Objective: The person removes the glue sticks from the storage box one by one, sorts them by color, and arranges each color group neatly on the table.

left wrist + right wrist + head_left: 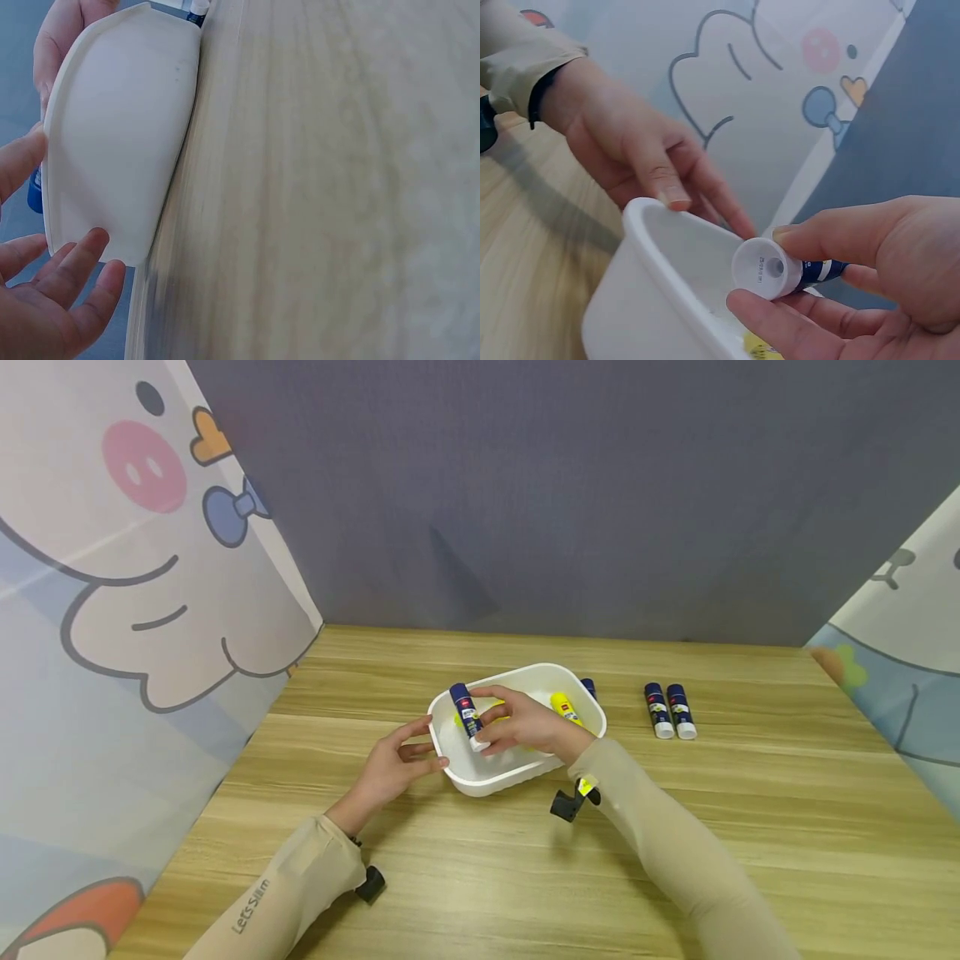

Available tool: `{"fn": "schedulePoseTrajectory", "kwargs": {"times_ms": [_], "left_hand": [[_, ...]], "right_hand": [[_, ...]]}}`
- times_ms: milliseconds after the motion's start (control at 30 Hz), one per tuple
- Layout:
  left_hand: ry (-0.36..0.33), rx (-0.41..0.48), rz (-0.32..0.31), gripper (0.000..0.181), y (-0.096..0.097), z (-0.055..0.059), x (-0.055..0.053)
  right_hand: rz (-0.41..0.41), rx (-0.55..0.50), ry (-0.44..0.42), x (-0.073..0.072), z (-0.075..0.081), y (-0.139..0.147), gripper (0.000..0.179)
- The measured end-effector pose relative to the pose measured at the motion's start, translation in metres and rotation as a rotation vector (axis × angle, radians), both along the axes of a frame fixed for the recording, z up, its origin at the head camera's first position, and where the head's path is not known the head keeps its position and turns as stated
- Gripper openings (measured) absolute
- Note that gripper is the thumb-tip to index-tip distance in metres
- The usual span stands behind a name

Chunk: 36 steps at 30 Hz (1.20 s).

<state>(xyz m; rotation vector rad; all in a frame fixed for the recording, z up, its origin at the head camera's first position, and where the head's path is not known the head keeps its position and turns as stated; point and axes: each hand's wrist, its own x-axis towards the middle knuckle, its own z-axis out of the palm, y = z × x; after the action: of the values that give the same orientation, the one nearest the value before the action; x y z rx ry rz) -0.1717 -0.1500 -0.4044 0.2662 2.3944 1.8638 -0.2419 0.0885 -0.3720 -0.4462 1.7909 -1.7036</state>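
Observation:
My right hand pinches a dark blue glue stick over the left part of a white plastic bin. The stick's white base faces the right wrist camera. Thumb and fingertips of my left hand touch the bin's left end, with the fingers spread and fairly straight. In the left wrist view that hand lies against the outer wall. Inside the bin is a yellow glue stick, with more yellow partly hidden behind my right hand.
Two dark blue glue sticks with white bases, a left one and a right one, lie side by side to the right of the bin. Another blue one shows behind its rim. A grey panel stands at the table's back edge.

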Motion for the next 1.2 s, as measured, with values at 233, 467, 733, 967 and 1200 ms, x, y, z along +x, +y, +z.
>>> {"fn": "schedulePoseTrajectory", "kwargs": {"times_ms": [233, 467, 733, 967, 1200], "left_hand": [[-0.007, 0.002, 0.011, 0.07, 0.0, 0.0, 0.0], [-0.011, -0.021, 0.019, 0.071, 0.0, 0.0, 0.0], [-0.029, -0.014, 0.027, 0.072, 0.001, 0.0, -0.001], [-0.026, -0.021, 0.026, 0.072, 0.001, 0.002, -0.001], [-0.03, -0.019, 0.025, 0.072, 0.001, 0.001, -0.001]], "right_hand": [[-0.031, 0.025, 0.021, -0.001, 0.007, 0.016, 0.076], [-0.053, 0.029, 0.087, -0.002, 0.013, 0.037, 0.076], [-0.111, -0.008, 0.076, -0.006, 0.011, 0.06, 0.077], [-0.15, -0.007, 0.093, -0.009, 0.014, 0.082, 0.079], [-0.226, 0.033, 0.091, -0.011, 0.021, 0.102, 0.08]]}}
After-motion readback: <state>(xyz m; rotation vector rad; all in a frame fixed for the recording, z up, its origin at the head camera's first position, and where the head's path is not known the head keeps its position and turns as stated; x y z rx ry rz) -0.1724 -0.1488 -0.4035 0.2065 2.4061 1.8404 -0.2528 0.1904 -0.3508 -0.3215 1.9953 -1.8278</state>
